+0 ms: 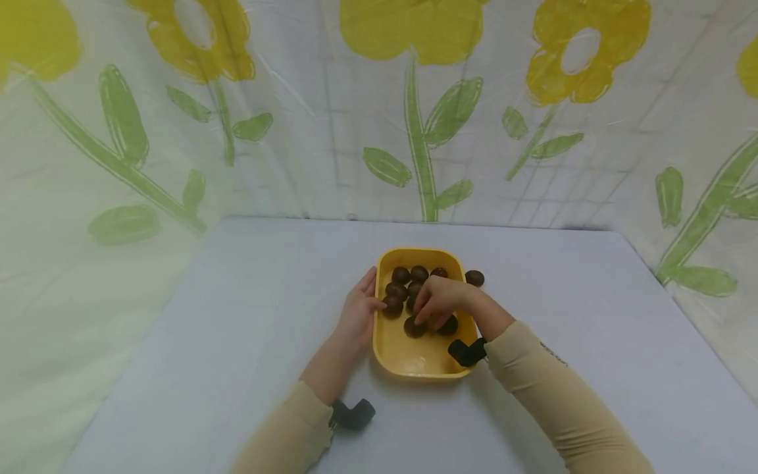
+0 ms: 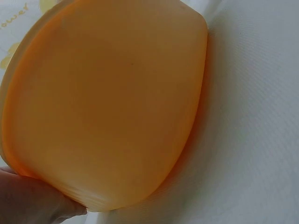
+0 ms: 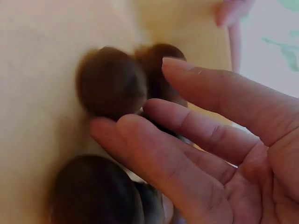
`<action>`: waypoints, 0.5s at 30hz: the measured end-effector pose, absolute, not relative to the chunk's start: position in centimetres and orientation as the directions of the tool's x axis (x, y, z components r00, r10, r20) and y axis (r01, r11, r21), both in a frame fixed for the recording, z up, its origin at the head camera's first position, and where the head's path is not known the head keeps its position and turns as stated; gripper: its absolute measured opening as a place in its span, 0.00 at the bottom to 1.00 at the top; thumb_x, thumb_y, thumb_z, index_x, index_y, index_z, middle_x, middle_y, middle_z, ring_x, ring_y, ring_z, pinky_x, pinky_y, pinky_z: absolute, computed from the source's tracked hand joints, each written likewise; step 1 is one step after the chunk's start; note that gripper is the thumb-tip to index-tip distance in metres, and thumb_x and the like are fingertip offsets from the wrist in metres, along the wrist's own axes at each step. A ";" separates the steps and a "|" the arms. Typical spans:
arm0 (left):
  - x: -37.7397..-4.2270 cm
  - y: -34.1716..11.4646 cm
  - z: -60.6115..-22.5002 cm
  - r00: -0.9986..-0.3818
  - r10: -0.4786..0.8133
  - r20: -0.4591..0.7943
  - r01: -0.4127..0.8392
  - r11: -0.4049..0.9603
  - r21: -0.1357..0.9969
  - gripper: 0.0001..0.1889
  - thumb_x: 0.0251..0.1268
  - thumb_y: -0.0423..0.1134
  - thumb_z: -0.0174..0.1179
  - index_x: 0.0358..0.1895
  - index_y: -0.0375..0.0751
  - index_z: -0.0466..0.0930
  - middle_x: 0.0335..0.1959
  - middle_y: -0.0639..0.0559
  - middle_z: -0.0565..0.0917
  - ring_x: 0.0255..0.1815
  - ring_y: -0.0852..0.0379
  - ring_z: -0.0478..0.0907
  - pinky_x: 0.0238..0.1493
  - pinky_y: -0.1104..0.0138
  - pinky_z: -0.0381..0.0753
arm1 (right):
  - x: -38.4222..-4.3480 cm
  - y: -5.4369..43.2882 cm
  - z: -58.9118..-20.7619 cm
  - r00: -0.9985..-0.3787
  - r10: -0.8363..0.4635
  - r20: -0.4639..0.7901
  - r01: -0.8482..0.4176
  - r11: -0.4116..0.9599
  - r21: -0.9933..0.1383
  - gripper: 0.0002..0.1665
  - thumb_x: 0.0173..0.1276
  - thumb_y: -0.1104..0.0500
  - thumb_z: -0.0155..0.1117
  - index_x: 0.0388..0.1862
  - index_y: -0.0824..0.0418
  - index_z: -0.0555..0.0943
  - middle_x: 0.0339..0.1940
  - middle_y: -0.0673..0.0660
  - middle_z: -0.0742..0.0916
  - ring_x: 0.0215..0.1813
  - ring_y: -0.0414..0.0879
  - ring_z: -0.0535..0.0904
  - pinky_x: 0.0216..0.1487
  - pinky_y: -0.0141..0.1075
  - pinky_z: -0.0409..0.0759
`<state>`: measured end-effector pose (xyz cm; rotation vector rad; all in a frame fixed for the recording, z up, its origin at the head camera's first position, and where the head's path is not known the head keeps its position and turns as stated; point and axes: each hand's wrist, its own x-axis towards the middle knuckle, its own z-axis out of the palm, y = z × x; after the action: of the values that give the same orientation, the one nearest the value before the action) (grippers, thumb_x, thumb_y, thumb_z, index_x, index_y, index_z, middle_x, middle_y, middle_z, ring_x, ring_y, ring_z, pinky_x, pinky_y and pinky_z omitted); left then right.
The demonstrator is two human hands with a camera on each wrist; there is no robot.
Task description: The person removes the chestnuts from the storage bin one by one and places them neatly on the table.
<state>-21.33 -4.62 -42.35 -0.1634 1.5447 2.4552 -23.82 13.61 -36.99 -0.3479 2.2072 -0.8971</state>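
A yellow plastic tray (image 1: 414,365) sits on the table with several dark brown round balls (image 1: 401,275) in its far part. My left hand (image 1: 357,313) grips the tray's left wall, thumb over the rim. In the left wrist view, the tray's outer face (image 2: 112,102) fills much of the picture, fingers (image 2: 37,198) against its lower edge. Over the balls reaches my right hand (image 1: 444,299), pointing down. Its fingers are spread in the right wrist view, fingertips right at one ball (image 3: 111,83), the thumb (image 3: 205,84) apart from it. Part of the pile is hidden under this hand.
Outside the tray, another brown ball (image 1: 474,278) lies on the white tabletop (image 1: 249,316) by the right rim. A sheet with painted yellow flowers (image 1: 308,145) hangs behind and at both sides. Each wrist carries a black camera mount (image 1: 468,352).
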 end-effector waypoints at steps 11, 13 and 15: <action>-21.4 -4.6 -42.4 -0.964 0.133 -0.232 -0.267 -0.399 0.877 0.45 0.45 0.13 0.39 0.73 0.42 0.49 0.75 0.47 0.52 0.76 0.54 0.46 0.75 0.62 0.48 | -23.1 11.2 -37.4 -0.737 -0.433 -0.519 -0.128 0.843 -0.522 0.15 0.49 0.61 0.73 0.37 0.63 0.84 0.34 0.54 0.84 0.28 0.44 0.81 0.27 0.34 0.83; -21.4 -4.6 -42.4 -0.964 0.135 -0.228 -0.264 -0.403 0.876 0.45 0.45 0.13 0.39 0.73 0.41 0.49 0.75 0.47 0.51 0.76 0.53 0.45 0.75 0.62 0.48 | -23.1 11.0 -37.4 -0.737 -0.433 -0.519 -0.143 0.851 -0.506 0.15 0.48 0.60 0.74 0.36 0.63 0.83 0.32 0.54 0.84 0.27 0.44 0.81 0.26 0.34 0.83; -21.4 -4.7 -42.4 -0.965 0.138 -0.222 -0.259 -0.404 0.877 0.45 0.45 0.13 0.39 0.73 0.41 0.49 0.75 0.46 0.51 0.76 0.53 0.45 0.75 0.62 0.48 | -23.0 10.8 -37.3 -0.738 -0.431 -0.520 -0.156 0.858 -0.490 0.15 0.48 0.60 0.74 0.36 0.63 0.83 0.30 0.54 0.84 0.26 0.45 0.81 0.26 0.34 0.82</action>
<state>-21.39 -4.67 -42.39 -0.1660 1.5578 2.4444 -22.98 10.80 -37.34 -0.4237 2.3814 -0.5562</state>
